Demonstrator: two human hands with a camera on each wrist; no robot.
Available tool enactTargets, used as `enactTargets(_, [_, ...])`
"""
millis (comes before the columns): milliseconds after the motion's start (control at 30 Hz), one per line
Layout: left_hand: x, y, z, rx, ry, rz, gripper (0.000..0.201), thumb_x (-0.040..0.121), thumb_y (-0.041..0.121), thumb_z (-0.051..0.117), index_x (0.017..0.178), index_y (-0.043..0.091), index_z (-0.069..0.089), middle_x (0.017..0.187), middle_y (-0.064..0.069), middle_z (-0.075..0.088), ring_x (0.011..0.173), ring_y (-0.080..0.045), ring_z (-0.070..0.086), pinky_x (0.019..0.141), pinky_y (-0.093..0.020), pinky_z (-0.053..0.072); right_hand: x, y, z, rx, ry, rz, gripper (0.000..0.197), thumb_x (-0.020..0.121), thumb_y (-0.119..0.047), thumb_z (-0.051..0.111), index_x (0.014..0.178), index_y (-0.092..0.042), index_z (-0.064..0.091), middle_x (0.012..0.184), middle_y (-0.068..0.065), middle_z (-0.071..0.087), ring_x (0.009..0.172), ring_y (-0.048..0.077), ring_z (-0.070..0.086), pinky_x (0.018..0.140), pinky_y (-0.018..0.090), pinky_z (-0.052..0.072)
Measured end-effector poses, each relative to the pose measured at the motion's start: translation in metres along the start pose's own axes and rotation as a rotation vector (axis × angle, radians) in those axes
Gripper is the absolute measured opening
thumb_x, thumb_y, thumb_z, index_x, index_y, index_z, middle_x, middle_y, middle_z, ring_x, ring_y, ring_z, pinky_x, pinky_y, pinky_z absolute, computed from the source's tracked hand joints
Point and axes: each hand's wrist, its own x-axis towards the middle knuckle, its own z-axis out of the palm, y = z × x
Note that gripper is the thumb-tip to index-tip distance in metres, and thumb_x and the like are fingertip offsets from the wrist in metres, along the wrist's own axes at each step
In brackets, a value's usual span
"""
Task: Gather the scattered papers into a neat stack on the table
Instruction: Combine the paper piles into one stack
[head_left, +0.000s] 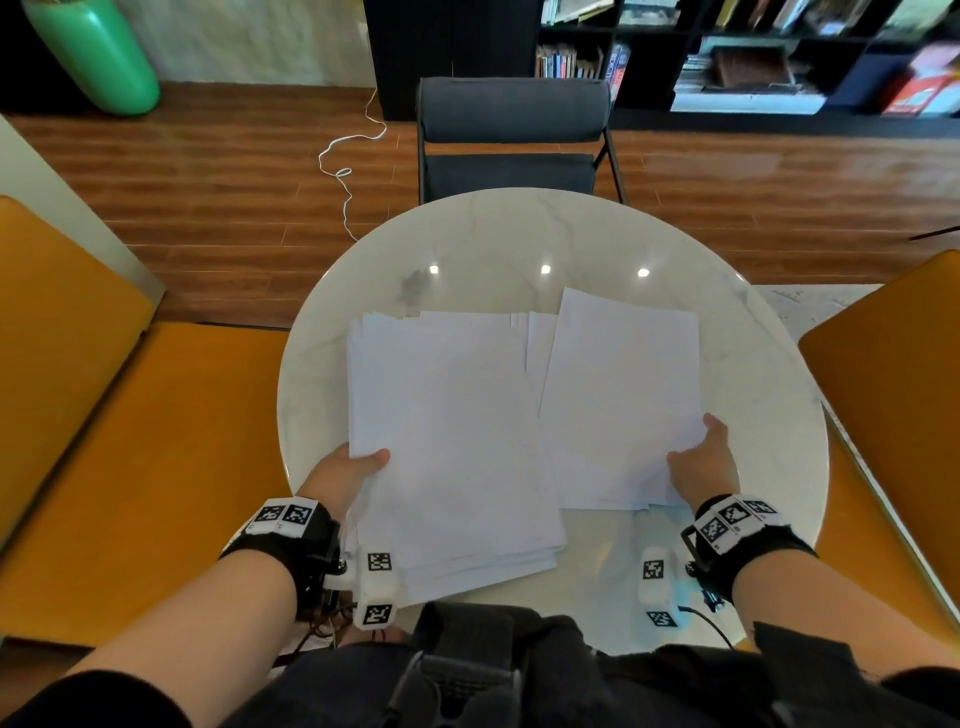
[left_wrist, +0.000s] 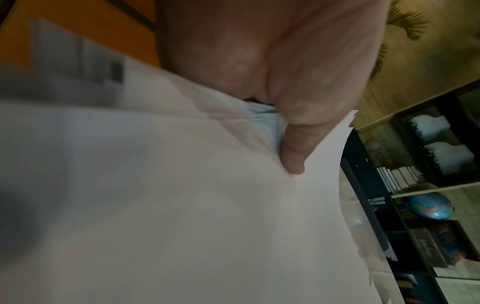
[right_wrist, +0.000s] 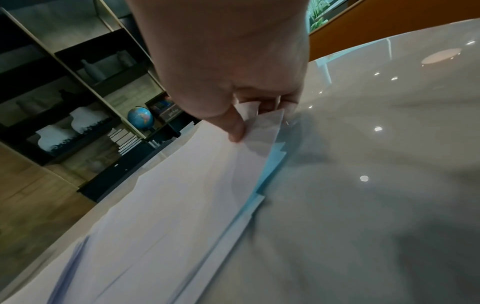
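Two loose bundles of white paper lie on the round marble table (head_left: 493, 234). The bigger left bundle (head_left: 447, 436) is fanned out and overhangs the near table edge; my left hand (head_left: 348, 470) grips its left edge, thumb (left_wrist: 293, 156) on top of the sheets (left_wrist: 182, 205), the other fingers hidden below. The smaller right bundle (head_left: 621, 400) overlaps the left one's right side. My right hand (head_left: 701, 462) pinches its near right corner, thumb (right_wrist: 235, 129) on top of the sheets (right_wrist: 168, 205), fingers underneath.
A dark grey chair (head_left: 511, 140) stands at the table's far side. Orange seats (head_left: 130, 441) (head_left: 893, 389) flank the table left and right. A white cable (head_left: 348, 171) trails over the wood floor. Bookshelves (head_left: 753, 52) line the far wall.
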Motion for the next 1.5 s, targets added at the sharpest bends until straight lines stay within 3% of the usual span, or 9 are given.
enactTargets(233, [-0.002,0.0,-0.02,0.01,0.071,-0.029,0.04,0.088,0.024,0.065,0.124,0.01,0.055,0.118,-0.013,0.064,0.11,-0.036,0.06,0.101,-0.05,0.045,0.0,0.001,-0.02,-0.12,0.028,0.005,0.034,0.086,0.003,0.041,0.117,0.0,0.056,0.124,0.026,0.058,0.106,0.039,0.054,0.087,0.034,0.037])
enactTargets(367, [-0.002,-0.005,-0.021,0.012,0.079,-0.05,0.043,0.088,0.026,0.065,0.126,0.009,0.054,0.121,-0.014,0.063,0.112,-0.037,0.058,0.103,-0.051,0.044,0.001,0.001,-0.016,-0.206,-0.025,0.068,0.033,0.086,-0.004,0.046,0.116,0.006,0.055,0.124,0.027,0.057,0.111,0.04,0.053,0.09,0.036,0.039])
enactTargets(500, [-0.001,-0.005,-0.023,0.005,0.075,-0.06,0.043,0.086,0.027,0.067,0.125,0.01,0.055,0.122,-0.015,0.064,0.111,-0.037,0.06,0.102,-0.052,0.045,-0.003,-0.004,-0.006,-0.207,-0.036,0.055,0.01,0.083,-0.005,0.05,0.091,0.001,0.052,0.098,0.025,0.058,0.083,0.033,0.051,0.075,0.034,0.038])
enactTargets(767, [0.0,-0.005,-0.024,0.003,0.063,-0.066,0.042,0.087,0.025,0.066,0.124,0.008,0.056,0.117,-0.011,0.063,0.108,-0.033,0.058,0.101,-0.047,0.045,-0.011,-0.039,-0.017,0.212,0.192,-0.084,0.036,0.083,-0.008,0.048,0.119,-0.005,0.055,0.109,0.022,0.063,0.085,0.034,0.058,0.072,0.041,0.048])
enactTargets(900, [-0.002,-0.002,-0.026,-0.019,0.038,-0.073,0.042,0.087,0.025,0.066,0.124,0.009,0.055,0.123,-0.014,0.063,0.107,-0.032,0.058,0.099,-0.044,0.045,-0.015,-0.055,-0.023,0.599,-0.082,-0.081,0.036,0.091,-0.001,0.053,0.125,-0.012,0.052,0.11,0.01,0.057,0.078,0.019,0.057,0.071,0.033,0.047])
enactTargets(1033, [-0.004,0.002,-0.026,-0.023,0.003,-0.084,0.029,0.089,0.026,0.064,0.114,0.014,0.056,0.121,-0.011,0.062,0.102,-0.028,0.057,0.095,-0.04,0.044,-0.027,-0.065,-0.004,0.562,-0.309,-0.152,0.027,0.091,0.003,0.052,0.115,-0.009,0.057,0.108,0.009,0.067,0.095,0.023,0.065,0.074,0.021,0.054])
enactTargets(1267, [0.002,0.003,-0.034,-0.005,0.005,-0.167,0.072,0.072,0.078,0.049,0.111,0.019,0.059,0.112,-0.007,0.067,0.111,-0.033,0.06,0.106,-0.05,0.04,-0.064,-0.065,0.047,0.35,-0.678,-0.131,0.044,0.077,0.0,0.067,0.119,-0.011,0.059,0.108,0.02,0.069,0.096,0.034,0.065,0.087,0.045,0.054])
enactTargets(1367, [0.002,0.001,-0.034,0.022,-0.025,-0.111,0.076,0.068,0.074,0.059,0.117,0.017,0.059,0.114,-0.006,0.067,0.11,-0.032,0.061,0.104,-0.05,0.042,-0.078,-0.066,0.056,0.122,-0.684,-0.115,0.036,0.083,-0.016,0.07,0.117,-0.015,0.06,0.091,0.014,0.07,0.071,0.022,0.062,0.056,0.027,0.05])
enactTargets(1500, [0.002,-0.005,-0.035,-0.009,-0.052,-0.052,0.061,0.074,0.042,0.076,0.124,0.012,0.058,0.119,-0.011,0.068,0.108,-0.033,0.063,0.102,-0.052,0.046,-0.072,-0.058,0.051,0.097,-0.43,-0.15,0.019,0.088,-0.025,0.064,0.1,-0.011,0.066,0.1,0.019,0.071,0.07,0.02,0.062,0.061,0.027,0.049])
